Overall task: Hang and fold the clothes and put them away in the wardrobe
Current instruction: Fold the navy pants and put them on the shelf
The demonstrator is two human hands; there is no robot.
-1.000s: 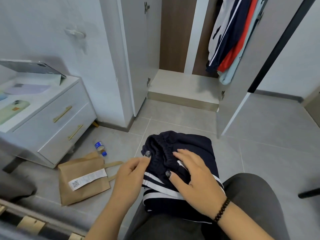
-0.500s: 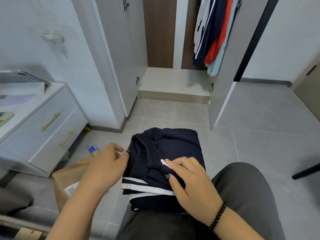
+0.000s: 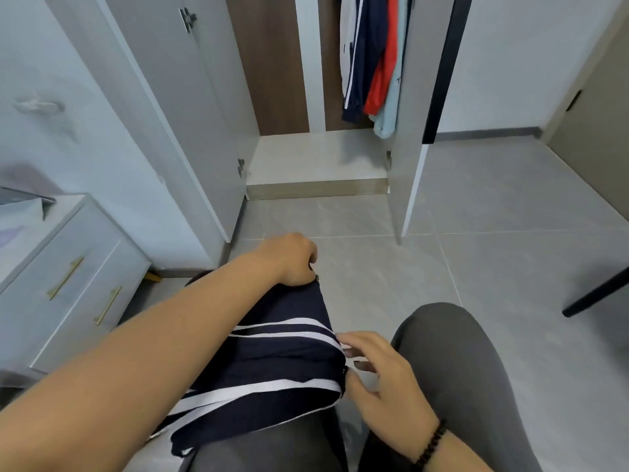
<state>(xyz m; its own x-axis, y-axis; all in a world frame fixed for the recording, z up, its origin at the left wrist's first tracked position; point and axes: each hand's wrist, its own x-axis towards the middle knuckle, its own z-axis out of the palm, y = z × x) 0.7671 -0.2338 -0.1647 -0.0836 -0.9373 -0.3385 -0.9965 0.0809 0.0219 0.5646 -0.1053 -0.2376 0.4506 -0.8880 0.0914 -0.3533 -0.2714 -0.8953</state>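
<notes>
L hand (image 3: 292, 258) is reached fwd across the lap, fingers curled down onto the far edge of the folded navy garment (image 3: 272, 356), gripping it at the top corner. R hand (image 3: 381, 379) sits at the garment's near-right edge, fingertips (image 3: 350, 352) pinching the cloth just where the white stripes end; black bead bracelet (image 3: 430, 444) on that wrist. Garment is dark navy w/ white stripes across it, folded into a compact block, lying on the person's left thigh, grey trousers (image 3: 452, 369) under and beside it. L forearm crosses over most of its left side, so that part is hidden.

Straight ahead: wardrobe (image 3: 316, 158) w/ both doors swung open, pale base shelf inside bare where visible. Hanging clothes (image 3: 371, 63) at upper right of the opening – white, navy w/ white stripe, red, light blue, packed touching each other. Wardrobe is well apart from the garment, grey tile floor (image 3: 510, 233) between.

Left: white drawer unit (image 3: 68, 284) w/ two gold handles, against the wall. Dark furniture leg (image 3: 595, 294) at right edge.
</notes>
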